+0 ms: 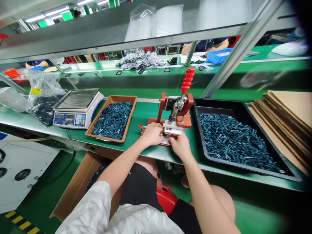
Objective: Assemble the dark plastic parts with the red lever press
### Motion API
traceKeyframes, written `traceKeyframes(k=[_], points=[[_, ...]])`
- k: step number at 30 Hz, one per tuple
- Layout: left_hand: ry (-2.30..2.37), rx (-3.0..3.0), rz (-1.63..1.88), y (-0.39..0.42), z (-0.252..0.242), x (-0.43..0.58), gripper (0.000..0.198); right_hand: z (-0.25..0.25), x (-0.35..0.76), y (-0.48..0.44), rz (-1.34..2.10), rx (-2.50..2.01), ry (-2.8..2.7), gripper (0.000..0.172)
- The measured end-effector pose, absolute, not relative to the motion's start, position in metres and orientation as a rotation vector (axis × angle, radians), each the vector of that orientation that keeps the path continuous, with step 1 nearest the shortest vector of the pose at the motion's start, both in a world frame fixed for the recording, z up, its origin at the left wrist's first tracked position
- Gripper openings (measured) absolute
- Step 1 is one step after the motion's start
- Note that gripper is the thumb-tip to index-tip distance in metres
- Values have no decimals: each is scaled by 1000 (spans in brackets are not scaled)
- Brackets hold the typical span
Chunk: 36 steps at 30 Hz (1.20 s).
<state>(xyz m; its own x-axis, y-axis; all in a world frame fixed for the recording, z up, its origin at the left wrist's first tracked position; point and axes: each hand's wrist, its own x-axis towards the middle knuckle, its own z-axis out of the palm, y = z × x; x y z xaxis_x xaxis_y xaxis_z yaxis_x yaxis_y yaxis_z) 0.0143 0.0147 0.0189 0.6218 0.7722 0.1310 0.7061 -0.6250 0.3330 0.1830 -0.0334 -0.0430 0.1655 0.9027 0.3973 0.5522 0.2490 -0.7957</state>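
A red hand press (175,112) with a red-gripped lever (187,80) stands upright on the green bench. Both my hands are at its base. My left hand (152,134) rests with fingers curled against the left side of the white fixture block (172,128). My right hand (180,145) pinches at the block's front edge; what the fingers hold is hidden. A brown tray (126,129) of dark teal parts lies left of the press. A black tray (240,107) heaped with the same parts lies on the right.
A weighing scale (76,109) and a clear bag of dark parts (44,97) sit at far left. Stacked cardboard sheets (285,112) lie at far right. An open cardboard box (80,182) stands under the bench. Other people's arms and a blue bin (218,56) show beyond the conveyor.
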Motion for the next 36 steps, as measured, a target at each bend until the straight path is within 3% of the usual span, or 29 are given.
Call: traceKeyframes(k=[20,24,28,36], points=[[1077,2653,685,-1,5,8,10,-43,192,-31,330,-1355,-1630,28],[1103,2583,1081,-10,4,-12,13,-40,191,-32,350,-1300,-1631,29],[1546,2188,1594,2,1,-37,34,-35,187,-34,376,-1290,-1624,26],[1263,2350,857,11,5,-9,72,-51,213,-22,605,-1311,-1448,29]])
